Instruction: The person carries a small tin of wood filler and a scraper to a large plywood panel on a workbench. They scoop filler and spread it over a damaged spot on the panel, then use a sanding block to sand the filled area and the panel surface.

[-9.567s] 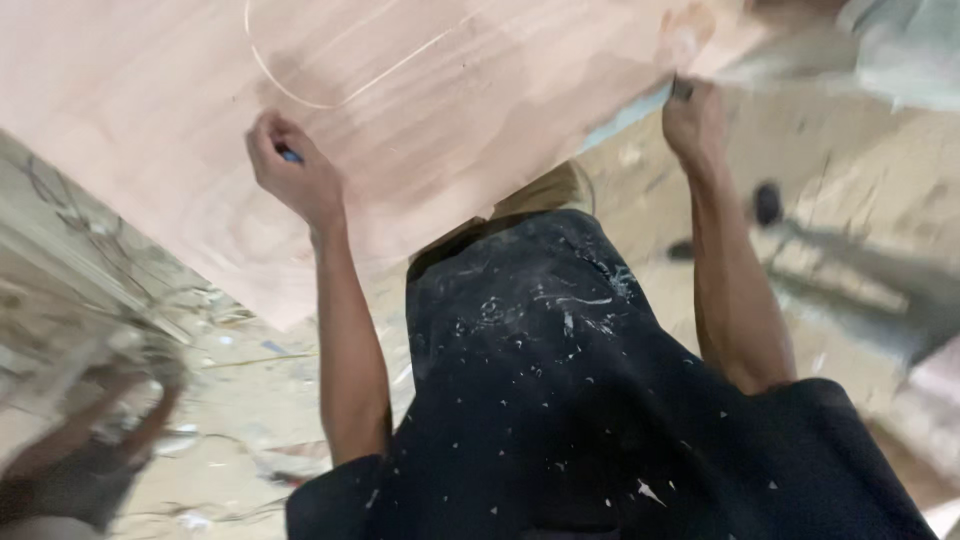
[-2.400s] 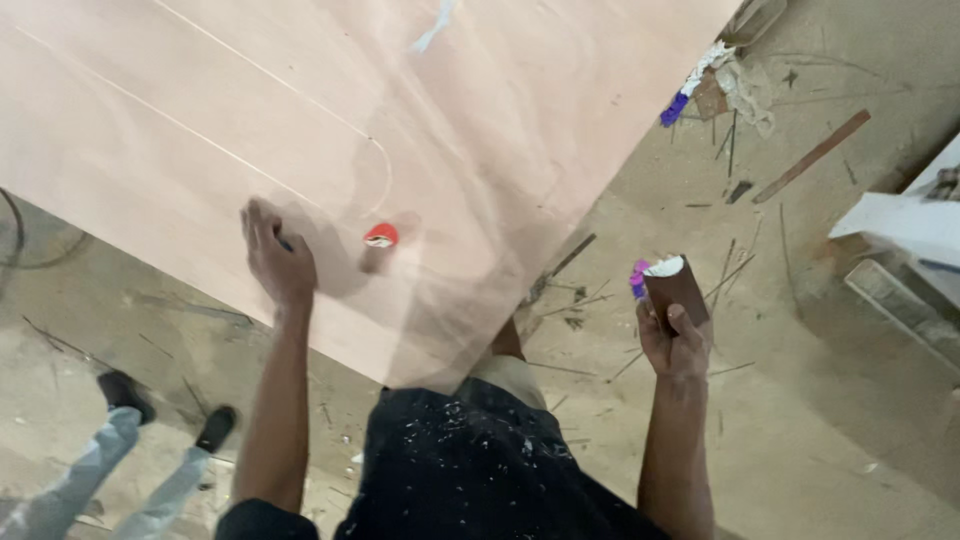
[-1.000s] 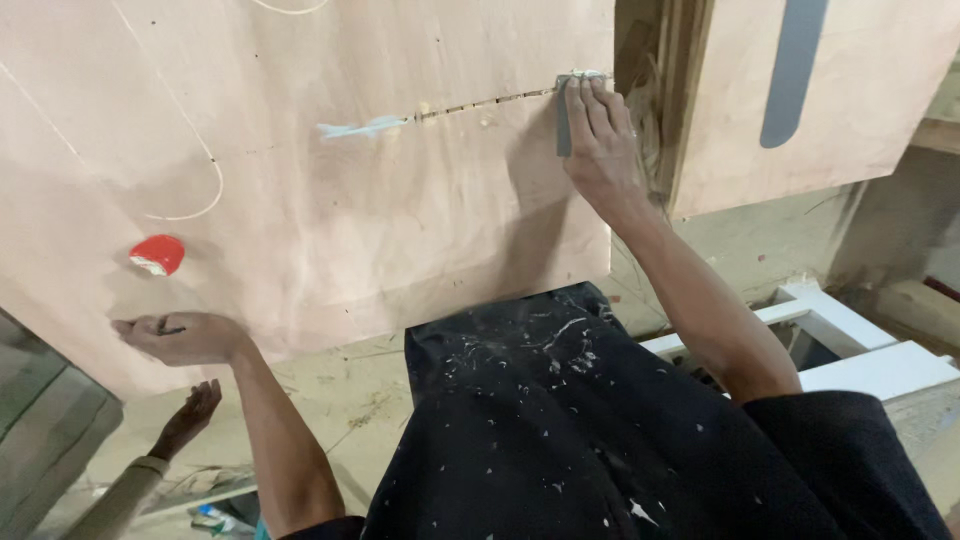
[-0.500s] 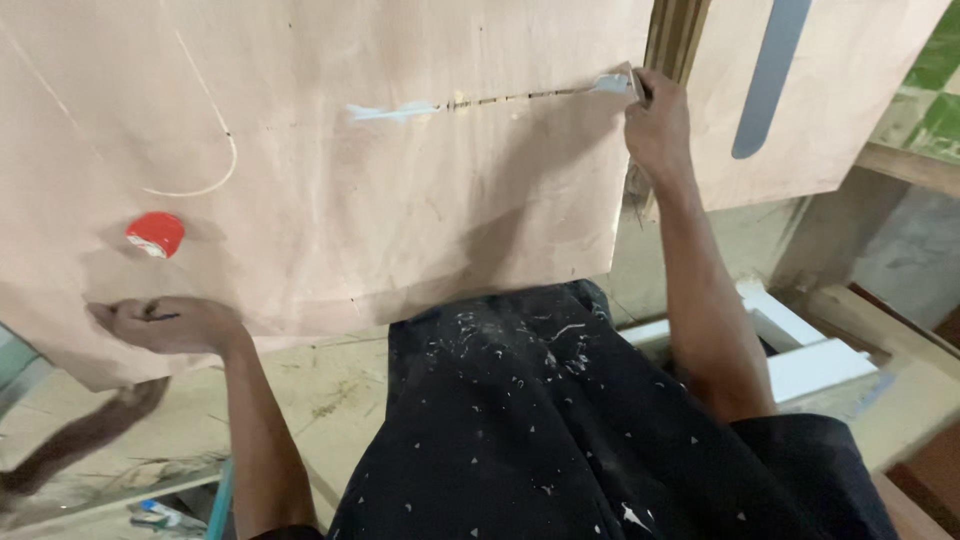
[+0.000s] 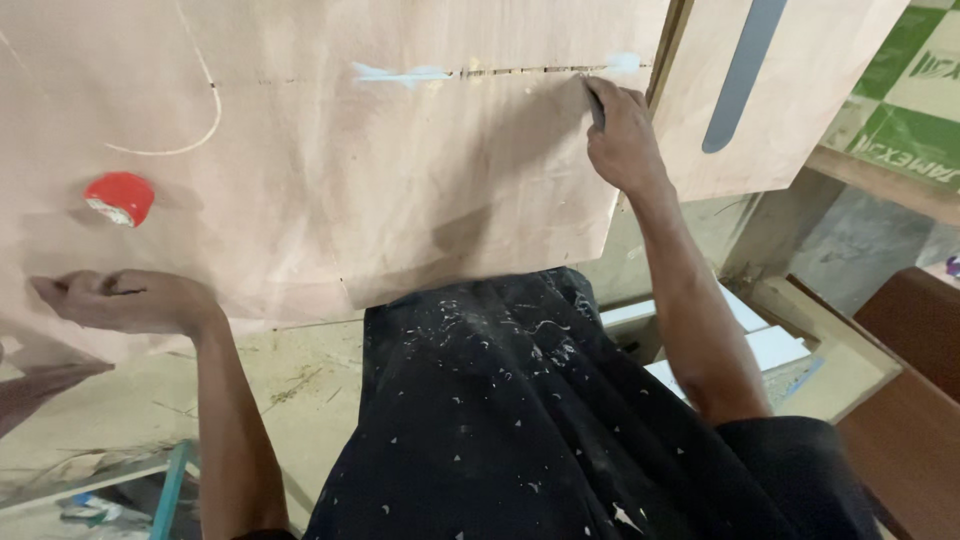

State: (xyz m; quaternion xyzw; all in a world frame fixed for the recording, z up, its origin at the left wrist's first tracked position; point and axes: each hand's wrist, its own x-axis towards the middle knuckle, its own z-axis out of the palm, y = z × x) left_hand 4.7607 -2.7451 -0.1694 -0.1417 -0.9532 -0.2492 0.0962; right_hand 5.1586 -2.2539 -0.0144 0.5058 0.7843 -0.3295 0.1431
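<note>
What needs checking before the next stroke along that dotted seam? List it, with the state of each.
1. Right hand at the seam: ok, at its right end.
2. Tool in the right hand: cannot tell, mostly hidden by the fingers.
3. Left hand bracing the plywood sheet: ok, resting on its lower left part.
4. Pale filler coverage: not ok, smears only at the seam's ends, the middle looks bare.
5. Red lid clear of the seam: ok, far left.

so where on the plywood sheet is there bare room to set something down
Bare wood spans the plywood sheet between the red lid and the right hand, below the filler-smeared line. The left hand takes the lower left edge. It is crowded near the right hand, where the scraper works.
</note>
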